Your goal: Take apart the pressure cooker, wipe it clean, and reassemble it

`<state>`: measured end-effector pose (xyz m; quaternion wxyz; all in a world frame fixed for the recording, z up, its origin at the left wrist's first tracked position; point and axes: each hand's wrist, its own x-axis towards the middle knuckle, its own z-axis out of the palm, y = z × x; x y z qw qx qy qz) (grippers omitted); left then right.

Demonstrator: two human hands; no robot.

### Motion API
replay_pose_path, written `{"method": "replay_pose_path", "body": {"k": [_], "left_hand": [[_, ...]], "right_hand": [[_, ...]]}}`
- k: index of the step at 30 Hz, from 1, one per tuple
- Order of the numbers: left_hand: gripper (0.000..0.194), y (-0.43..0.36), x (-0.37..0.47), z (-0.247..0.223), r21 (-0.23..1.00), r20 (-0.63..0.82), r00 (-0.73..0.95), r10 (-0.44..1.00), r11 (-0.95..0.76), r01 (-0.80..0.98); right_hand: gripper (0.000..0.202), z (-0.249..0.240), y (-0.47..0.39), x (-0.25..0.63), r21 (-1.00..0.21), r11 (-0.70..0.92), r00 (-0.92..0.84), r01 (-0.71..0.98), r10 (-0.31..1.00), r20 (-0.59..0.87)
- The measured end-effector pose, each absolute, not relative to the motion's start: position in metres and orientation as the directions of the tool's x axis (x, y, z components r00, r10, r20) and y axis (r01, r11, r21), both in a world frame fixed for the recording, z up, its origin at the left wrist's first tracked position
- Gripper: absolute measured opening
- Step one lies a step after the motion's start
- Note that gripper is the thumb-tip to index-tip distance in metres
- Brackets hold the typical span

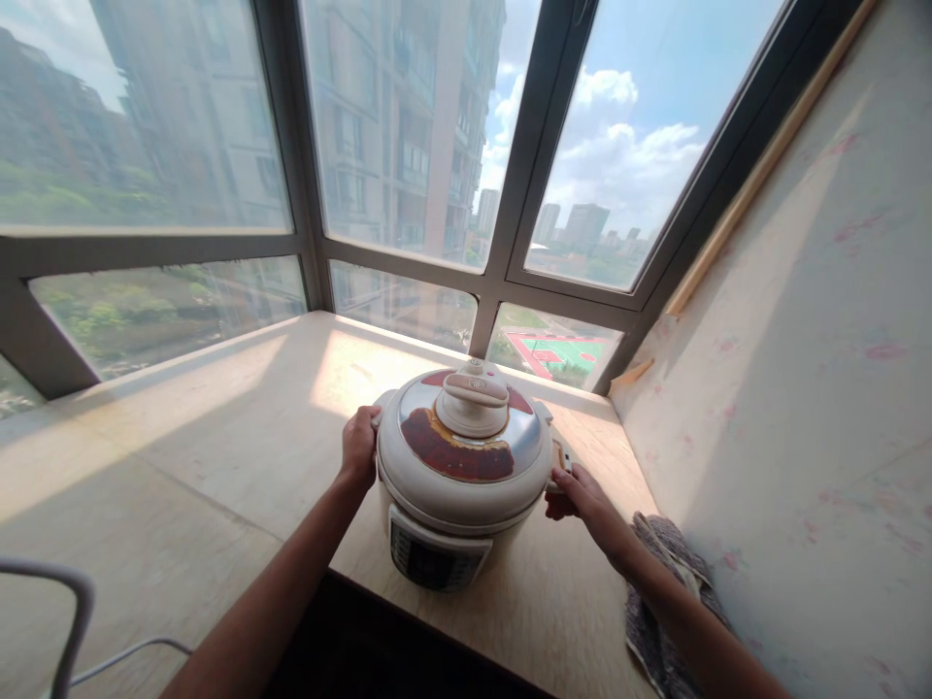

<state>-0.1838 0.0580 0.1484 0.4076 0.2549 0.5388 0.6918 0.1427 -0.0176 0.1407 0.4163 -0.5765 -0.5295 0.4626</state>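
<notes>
A white electric pressure cooker [466,505] with a round lid, a raised lid handle and a dark control panel stands upright on the pale window sill, near its front edge. Brown-red patches mark the shiny top of the lid. My left hand [359,445] is closed around the handle on the cooker's left side. On the right side, my right hand [572,490] grips the other side handle, its fingers curled underneath. The cooker's underside is hidden.
A crumpled grey cloth [674,563] lies on the sill at the right, beside the patterned wall [822,408]. Window frames [408,272] border the sill's far side. A light cable [83,592] curves at the lower left.
</notes>
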Motion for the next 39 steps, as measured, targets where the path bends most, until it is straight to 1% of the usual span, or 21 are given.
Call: {"method": "replay_pose_path", "body": {"k": [4,6,8,11,17,22,26,28,31,33,39], "left_hand": [[0.027,0.057,-0.186,0.138,0.922,-0.092,-0.441,0.893,-0.091,-0.376],[0.028,0.056,-0.187,0.134,0.913,-0.081,-0.38,0.922,-0.085,-0.4],[0.027,0.055,-0.187,0.132,0.907,-0.074,-0.357,0.931,-0.087,-0.413],[0.027,0.055,-0.187,0.13,0.892,-0.055,-0.354,0.934,-0.114,-0.437],[0.029,0.053,-0.186,0.128,0.874,-0.022,-0.38,0.925,-0.167,-0.456],[0.03,0.058,-0.192,0.123,0.893,-0.033,-0.408,0.913,-0.156,-0.421],[0.032,0.063,-0.206,0.12,0.924,-0.004,-0.386,0.922,-0.144,-0.353],[0.032,0.062,-0.212,0.122,0.921,-0.032,-0.363,0.931,-0.113,-0.372],[0.031,0.058,-0.217,0.128,0.88,-0.122,-0.351,0.929,-0.062,-0.472],[0.031,0.055,-0.219,0.131,0.863,-0.156,-0.353,0.923,-0.046,-0.504],[0.031,0.052,-0.217,0.134,0.886,-0.206,-0.35,0.914,0.022,-0.463]], "right_hand": [[0.062,0.137,-0.018,0.143,-0.985,-0.089,-0.013,0.151,0.996,-0.092],[0.059,0.136,-0.02,0.142,-0.99,-0.107,-0.042,0.093,0.993,-0.111],[0.057,0.136,-0.021,0.141,-0.99,-0.135,-0.055,0.043,0.989,-0.137],[0.055,0.137,-0.022,0.138,-0.989,-0.147,-0.043,-0.006,0.988,-0.147],[0.046,0.137,-0.028,0.137,-0.993,-0.107,-0.043,-0.057,0.994,-0.105],[0.044,0.14,-0.031,0.136,-0.988,-0.122,0.004,-0.098,0.992,-0.123],[0.046,0.147,-0.031,0.138,-0.981,-0.168,0.025,-0.094,0.985,-0.171],[0.048,0.15,-0.032,0.138,-0.975,-0.2,0.038,-0.095,0.978,-0.204],[0.05,0.154,-0.033,0.139,-0.965,-0.241,0.052,-0.106,0.968,-0.247],[0.051,0.156,-0.033,0.14,-0.96,-0.257,0.055,-0.114,0.963,-0.264],[0.05,0.158,-0.035,0.141,-0.955,-0.267,0.046,-0.125,0.96,-0.275]]}}
